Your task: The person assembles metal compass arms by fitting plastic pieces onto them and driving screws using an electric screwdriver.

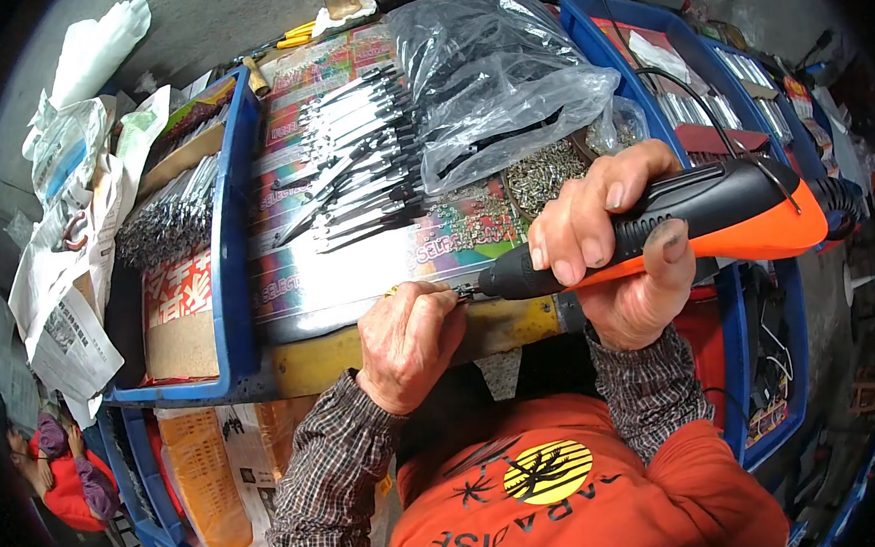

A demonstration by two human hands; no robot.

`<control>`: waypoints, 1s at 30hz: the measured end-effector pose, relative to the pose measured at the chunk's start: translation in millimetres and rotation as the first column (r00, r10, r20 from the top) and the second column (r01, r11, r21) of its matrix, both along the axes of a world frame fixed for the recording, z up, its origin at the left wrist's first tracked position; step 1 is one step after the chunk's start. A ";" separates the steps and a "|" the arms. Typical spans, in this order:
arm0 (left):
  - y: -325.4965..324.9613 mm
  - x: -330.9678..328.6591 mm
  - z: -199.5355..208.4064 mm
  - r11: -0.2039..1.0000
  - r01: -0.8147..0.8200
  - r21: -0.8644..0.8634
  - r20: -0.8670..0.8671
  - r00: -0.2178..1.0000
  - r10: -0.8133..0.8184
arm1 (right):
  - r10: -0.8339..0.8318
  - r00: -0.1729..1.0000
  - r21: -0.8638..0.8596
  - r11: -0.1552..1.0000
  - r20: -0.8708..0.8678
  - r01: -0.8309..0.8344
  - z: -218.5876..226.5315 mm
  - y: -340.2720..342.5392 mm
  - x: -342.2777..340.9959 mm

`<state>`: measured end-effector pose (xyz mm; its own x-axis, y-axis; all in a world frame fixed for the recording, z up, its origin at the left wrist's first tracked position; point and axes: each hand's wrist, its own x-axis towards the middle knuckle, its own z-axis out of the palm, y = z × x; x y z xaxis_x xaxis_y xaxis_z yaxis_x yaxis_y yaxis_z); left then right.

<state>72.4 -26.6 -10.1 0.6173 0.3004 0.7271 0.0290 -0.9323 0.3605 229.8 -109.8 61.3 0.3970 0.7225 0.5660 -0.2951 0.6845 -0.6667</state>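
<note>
My right hand is wrapped round an orange and black electric screwdriver, held nearly level with its nose pointing left. Directly at that nose, my left hand is closed in a pinch; a small dark metal piece shows between fingers and tool, too small to name. Beyond the hands, a stack of slim silver parts with black ends lies on a bench top covered with colourful printed sheets. Small loose screws are heaped behind the screwdriver, next to a clear plastic bag of black parts.
A blue bin of thin metal parts stands at left, with crumpled plastic and paper over it. More blue bins line the right. The bench has a worn yellow front edge. An orange basket and another person are lower left.
</note>
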 end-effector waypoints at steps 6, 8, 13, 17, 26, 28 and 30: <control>-3.4 -1.9 1.3 1.000 -0.025 0.004 -0.002 1.000 0.025 | 0.088 0.993 0.078 0.994 -0.078 -0.082 -2.2 -2.6 2.1; -3.1 -2.9 2.3 0.999 -0.050 0.017 -0.023 0.998 0.050 | 0.078 0.994 0.080 0.994 -0.079 -0.072 -1.9 -1.8 0.2; -1.5 -2.8 1.4 0.997 -0.038 0.063 -0.046 0.998 0.041 | 0.051 0.996 0.078 0.996 -0.077 -0.045 -3.4 -1.0 0.4; -0.3 -1.7 3.2 0.997 -0.042 0.061 -0.067 0.997 0.046 | 0.052 0.996 0.074 0.996 -0.067 -0.047 -3.9 -1.3 1.9; -2.0 -1.2 5.3 0.999 -0.008 0.031 -0.051 0.999 0.010 | -0.003 1.000 0.063 0.998 -0.017 0.004 -0.7 -6.1 8.1; -2.0 -1.4 5.6 0.999 -0.013 0.036 -0.033 0.999 0.014 | -0.021 1.000 0.041 0.999 0.014 0.021 -0.7 -7.1 8.7; -1.8 -2.3 4.6 0.999 -0.019 0.046 -0.043 0.999 0.021 | -0.034 0.999 0.029 0.999 0.024 0.033 -0.8 -8.1 9.1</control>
